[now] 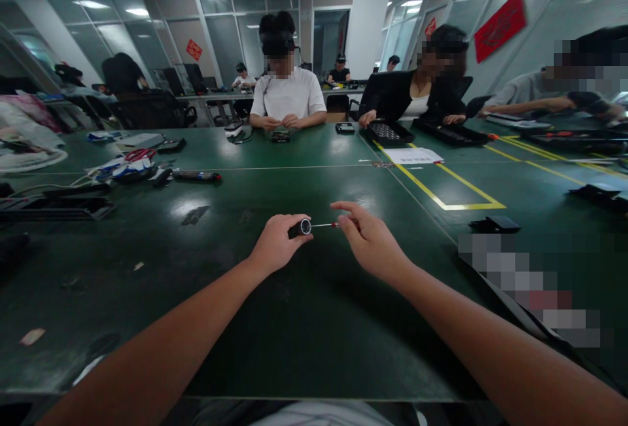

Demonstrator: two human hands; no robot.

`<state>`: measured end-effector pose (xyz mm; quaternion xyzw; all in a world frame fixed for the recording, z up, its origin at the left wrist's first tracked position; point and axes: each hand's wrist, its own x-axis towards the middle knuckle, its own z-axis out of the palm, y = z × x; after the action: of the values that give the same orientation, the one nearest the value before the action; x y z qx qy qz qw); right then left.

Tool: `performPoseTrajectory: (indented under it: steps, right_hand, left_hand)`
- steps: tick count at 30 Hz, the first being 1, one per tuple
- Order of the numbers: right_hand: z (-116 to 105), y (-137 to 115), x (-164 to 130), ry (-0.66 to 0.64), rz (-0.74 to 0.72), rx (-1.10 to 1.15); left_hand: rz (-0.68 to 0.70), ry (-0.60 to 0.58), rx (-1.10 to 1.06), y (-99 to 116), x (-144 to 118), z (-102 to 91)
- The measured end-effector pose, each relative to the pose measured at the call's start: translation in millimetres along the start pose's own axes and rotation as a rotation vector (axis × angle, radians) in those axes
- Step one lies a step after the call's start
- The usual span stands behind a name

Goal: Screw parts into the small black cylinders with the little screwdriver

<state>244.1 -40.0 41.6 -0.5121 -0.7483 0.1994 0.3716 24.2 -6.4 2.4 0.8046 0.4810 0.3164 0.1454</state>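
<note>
My left hand (276, 243) is closed around a small black cylinder (301, 228) with a round silver end that faces right. My right hand (367, 237) pinches a thin screwdriver (324, 224) with a metal shaft and a red collar. The shaft's tip points at the cylinder's silver end and touches it or nearly so. Both hands hover just above the dark green table (314, 321), in front of me at its middle.
A black flat case (494, 224) lies to the right of my hands. Yellow tape lines (444, 203) mark the table's right half. Cables, red scissors (140, 154) and tools lie at far left. Other people sit across, with black trays (390, 133) before them.
</note>
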Motion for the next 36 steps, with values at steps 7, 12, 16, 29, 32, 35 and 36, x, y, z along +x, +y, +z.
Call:
performPoseTrajectory:
  steps: [7,12,16,29,32,35,36]
  right_hand:
    - [0,-4,-2,-0.005,-0.012,0.033]
    - [3,2,0,0.033,0.033,0.070]
    - [5,4,-1,0.079,0.021,0.228]
    - [10,23,18,0.234,0.467,0.921]
    - [14,23,17,0.244,0.374,0.836]
    - [17,23,15,0.237,0.288,0.758]
    - [18,23,14,0.234,0.269,0.737]
  left_hand:
    - [-0.005,0.010,-0.004,-1,1,0.5]
    - [0.014,0.002,0.007,-1,1,1.3]
    - [0.010,0.009,-0.002,-1,1,1.6]
    - [0.019,-0.062,0.080,8,2,-3.7]
    - [0.012,-0.074,0.068,7,2,-3.3]
    - [0.006,-0.065,0.049,7,1,-2.4]
    - [0.006,-0.067,0.042,8,1,-2.0]
